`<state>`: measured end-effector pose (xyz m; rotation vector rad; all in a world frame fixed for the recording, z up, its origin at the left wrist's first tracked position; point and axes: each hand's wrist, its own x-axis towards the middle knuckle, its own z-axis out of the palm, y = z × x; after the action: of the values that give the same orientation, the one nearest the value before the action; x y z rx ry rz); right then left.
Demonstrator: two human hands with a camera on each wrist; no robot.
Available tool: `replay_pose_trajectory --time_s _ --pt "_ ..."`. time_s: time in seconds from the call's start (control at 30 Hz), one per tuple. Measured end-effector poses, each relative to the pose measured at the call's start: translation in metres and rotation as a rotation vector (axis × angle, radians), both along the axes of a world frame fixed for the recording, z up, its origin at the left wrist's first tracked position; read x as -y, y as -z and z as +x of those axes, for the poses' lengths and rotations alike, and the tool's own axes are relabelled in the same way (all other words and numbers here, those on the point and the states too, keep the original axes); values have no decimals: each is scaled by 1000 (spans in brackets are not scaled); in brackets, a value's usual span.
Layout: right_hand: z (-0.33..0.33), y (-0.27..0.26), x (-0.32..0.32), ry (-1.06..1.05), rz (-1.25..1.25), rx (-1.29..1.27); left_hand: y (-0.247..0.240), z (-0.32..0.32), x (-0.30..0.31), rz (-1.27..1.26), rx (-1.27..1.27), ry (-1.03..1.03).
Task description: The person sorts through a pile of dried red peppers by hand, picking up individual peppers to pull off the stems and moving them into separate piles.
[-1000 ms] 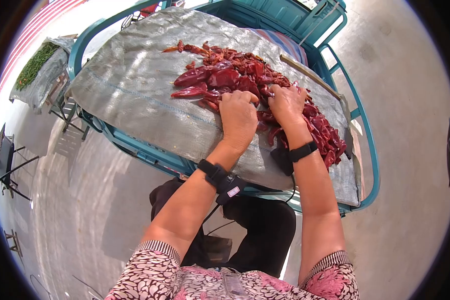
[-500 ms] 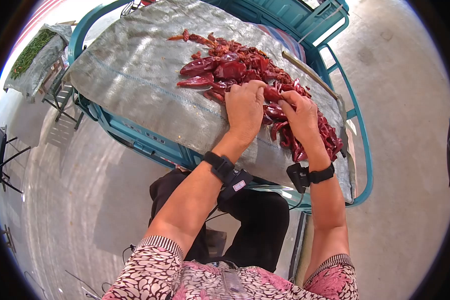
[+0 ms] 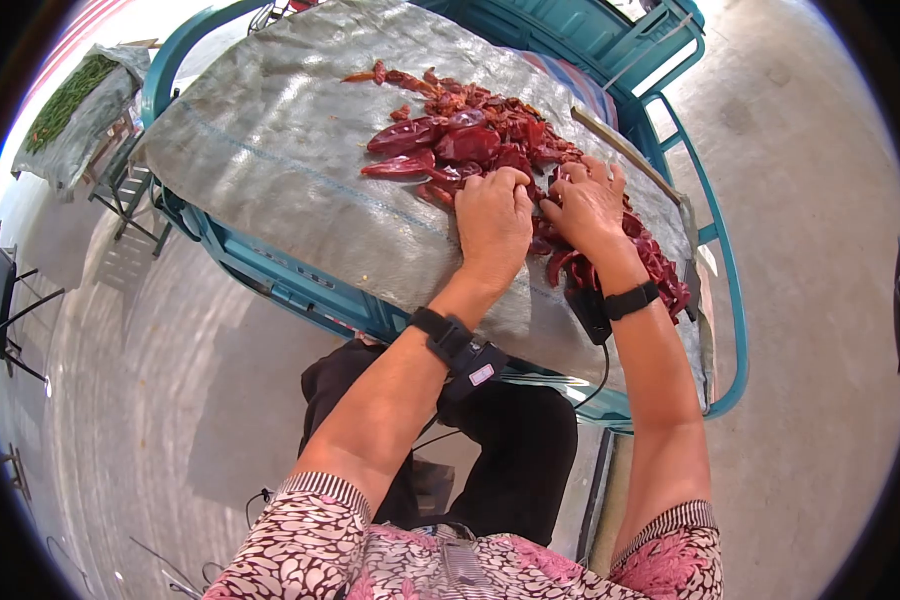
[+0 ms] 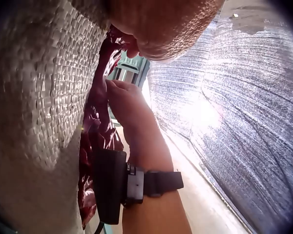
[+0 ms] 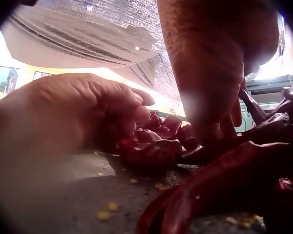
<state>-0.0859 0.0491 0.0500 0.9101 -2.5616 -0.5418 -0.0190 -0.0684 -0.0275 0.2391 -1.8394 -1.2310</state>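
Dried red peppers [image 3: 470, 145] lie heaped on a grey woven sheet [image 3: 300, 130]. In the head view the left hand [image 3: 493, 225] is at the near edge of the heap; in the right wrist view its curled fingers hold a dark red pepper [image 5: 154, 152] low over the sheet. Just beside it, the right hand [image 3: 587, 210] reaches onto the heap with fingers spread and bent, tips among the peppers. The left wrist view shows the right hand [image 4: 136, 114] against the peppers [image 4: 95, 117]. What lies under its fingertips is hidden.
A teal metal cart frame [image 3: 725, 290] surrounds the sheet. A wooden strip [image 3: 625, 155] lies along the far right side, near striped cloth [image 3: 570, 80]. Green peppers [image 3: 70, 100] are on a stand at far left. Pale seeds [image 5: 103, 214] dot the sheet.
Half a second ago both hands were at one red pepper between them. The right hand has since moved slightly left and away from the body, its fingers spread; the left hand has barely moved.
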Motion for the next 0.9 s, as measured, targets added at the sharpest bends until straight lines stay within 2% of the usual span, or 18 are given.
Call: replay_pose_trajectory --time_s 0.13,0.17,0.3,0.43,0.53,0.57,0.7,0.9 --pt "-18 12 -12 -61 -106 -89 1 0 1 -17 -7 2" --pt "-23 15 -15 -70 -161 -215 1 0 1 -21 0 3" --pt "-25 -5 -30 19 -283 -304 1 2 1 -21 0 4" --pt "-30 -23 -40 38 -386 -105 1 3 0 -8 0 15" --pt "-42 -16 -20 -39 -341 -18 0 3 0 -6 -2 25" --pt "-50 -11 -14 -123 -310 46 1 3 1 -10 -4 26" --pt "-63 0 21 30 -154 115 2 3 2 -15 -6 45" --pt "-85 6 27 46 -130 254 3 4 2 -26 13 43"
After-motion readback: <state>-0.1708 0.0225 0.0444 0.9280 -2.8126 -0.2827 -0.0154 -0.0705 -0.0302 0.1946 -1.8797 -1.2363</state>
